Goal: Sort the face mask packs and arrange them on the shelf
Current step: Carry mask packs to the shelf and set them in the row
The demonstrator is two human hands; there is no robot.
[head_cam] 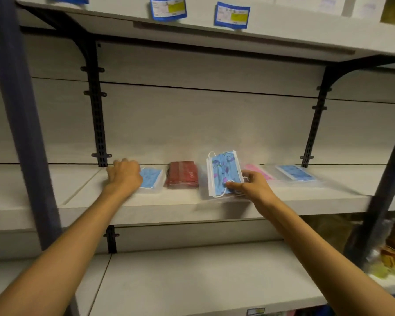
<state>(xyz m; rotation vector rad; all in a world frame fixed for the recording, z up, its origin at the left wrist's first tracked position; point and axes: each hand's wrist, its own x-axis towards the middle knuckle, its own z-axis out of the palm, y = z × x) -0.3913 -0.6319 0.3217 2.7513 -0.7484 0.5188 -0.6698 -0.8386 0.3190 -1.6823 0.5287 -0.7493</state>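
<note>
- Five face mask packs are seen lying in a row along the middle shelf (pixel 187 208), and the red pack (pixel 183 176) is taken as the landmark for what follows.
- Just to the left of the red pack, a plain blue pack (pixel 152 179) is laid flat in clear wrapping, close to it but not touching.
- The left hand (pixel 124 176) is placed on the far-left end of that blue pack, palm down; its fingers are bent over the pack's edge, though it cannot be told whether the pack is actually clasped or only pressed.
- Just to the right of the red pack, a patterned blue pack (pixel 222 173) with purple markings and white ear loops is tilted up off the shelf, its upper end raised toward the back wall.
- The patterned pack is held by the right hand (pixel 251 185): the thumb (pixel 232 184) is pressed on its front near the lower right corner and the remaining fingers are hidden behind it, so the grip is closed on the pack.
- Further right of the red pack, a pink pack (pixel 259 171) is partly hidden behind the right hand.
- Furthest right of the red pack, another blue pack (pixel 294 173) is laid flat in clear wrapping, just beside the pink one.
- Above the red pack, blue-bordered price labels (pixel 232 15) are fixed to the edge of the upper shelf (pixel 283 28).
</note>
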